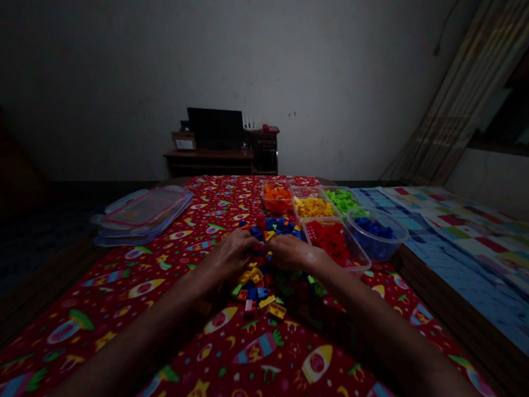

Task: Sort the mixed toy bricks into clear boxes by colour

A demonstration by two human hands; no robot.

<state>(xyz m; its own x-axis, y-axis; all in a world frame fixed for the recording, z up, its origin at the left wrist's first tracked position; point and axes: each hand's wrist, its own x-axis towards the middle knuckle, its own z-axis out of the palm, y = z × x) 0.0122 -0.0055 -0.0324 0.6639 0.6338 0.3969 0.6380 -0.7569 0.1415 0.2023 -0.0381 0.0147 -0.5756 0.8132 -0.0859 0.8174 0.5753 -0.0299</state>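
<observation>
A mixed pile of toy building bricks [255, 276] in yellow, blue, red and green lies on a red patterned cloth [217, 369]. My left hand [235, 251] reaches into the pile from the left, its fingers bent and close together. Facing it, my right hand [292, 251] is curled over the pile's right side. The fingertips of both hands nearly meet among the bricks. What they pinch is too dark and small to name. Blue bricks [277, 224] lie just beyond the hands, and a few loose yellow bricks [276, 311] are on the near side.
Right of the pile stand clear tubs of sorted bricks: orange bricks [277, 197], yellow bricks [313, 207], green bricks [341, 200], red bricks [329, 242] and blue bricks [374, 229]. Stacked plastic lids [144, 213] lie at the left. A monitor [216, 126] stands by the wall.
</observation>
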